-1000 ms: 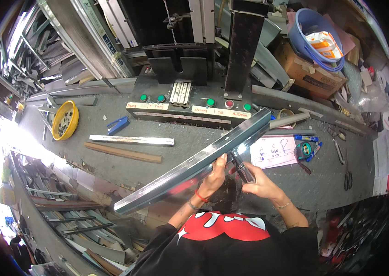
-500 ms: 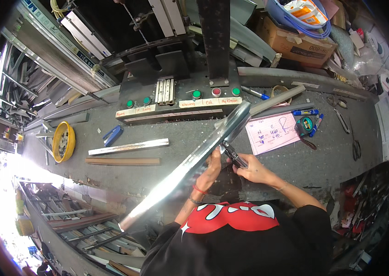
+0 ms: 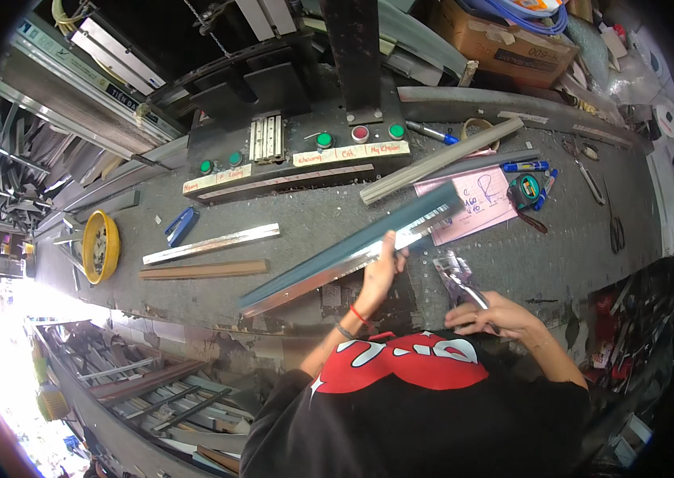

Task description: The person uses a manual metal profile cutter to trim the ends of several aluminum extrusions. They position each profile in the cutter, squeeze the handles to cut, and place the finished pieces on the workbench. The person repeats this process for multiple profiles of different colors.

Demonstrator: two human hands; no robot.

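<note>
My left hand [image 3: 382, 272] is closed round a long aluminium profile [image 3: 337, 259], one side dark blue-grey and the other shiny. The profile slants across the bench in front of me, its right end over a pink sheet of written notes [image 3: 490, 209]. Apart from the profile, to its right, my right hand [image 3: 498, 314] grips a metal pliers-like hand tool [image 3: 458, 280]. Its shiny head points up and left; motion blur keeps its exact kind from showing.
Past the profile lie a ribbed grey bar [image 3: 442, 162], a tape measure [image 3: 525, 191] and blue markers [image 3: 527, 166]. Leftward are a silver strip [image 3: 211, 244], a brown strip [image 3: 205, 270], a blue stapler [image 3: 182, 226] and a yellow bowl [image 3: 115, 247]. A machine's button panel [image 3: 297, 163] stands behind.
The profile has swung to a flatter slant, and its near end has risen from the lower left. My right hand has drawn the tool away from it, rightward and toward me.
</note>
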